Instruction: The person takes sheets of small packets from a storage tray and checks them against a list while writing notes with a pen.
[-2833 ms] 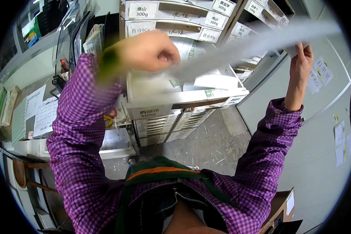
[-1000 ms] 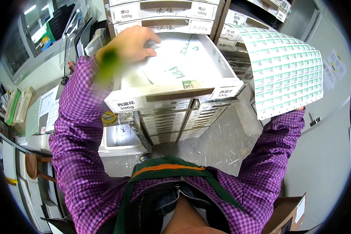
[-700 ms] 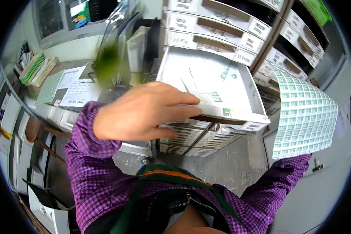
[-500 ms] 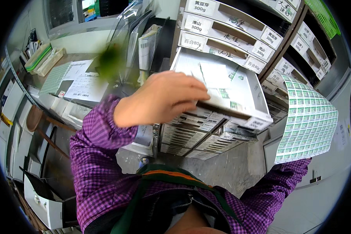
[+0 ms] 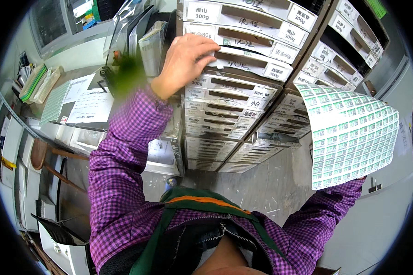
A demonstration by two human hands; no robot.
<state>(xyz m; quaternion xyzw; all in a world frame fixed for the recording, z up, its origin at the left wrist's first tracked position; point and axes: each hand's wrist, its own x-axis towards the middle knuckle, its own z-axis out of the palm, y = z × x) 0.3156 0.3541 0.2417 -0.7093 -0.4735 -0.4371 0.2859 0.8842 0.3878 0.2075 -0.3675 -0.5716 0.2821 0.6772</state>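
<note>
At 12 o'clock the left hand [image 5: 188, 59] lies flat, fingers spread, on a drawer front [image 5: 250, 64]. At 3 o'clock the label sheet [image 5: 351, 135] hides the right hand; its grip cannot be told.

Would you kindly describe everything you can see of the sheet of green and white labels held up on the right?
The sheet of labels is a large, thin, paper-like sheet printed with a dense grid of small green and white rectangular labels. It is held up in the air on the person's right, bowed so its face curves outward. Its lower edge meets the purple checked sleeve, and the right hand holding it is hidden behind it. It partly covers the grey drawer cabinet without clearly touching it.
</note>
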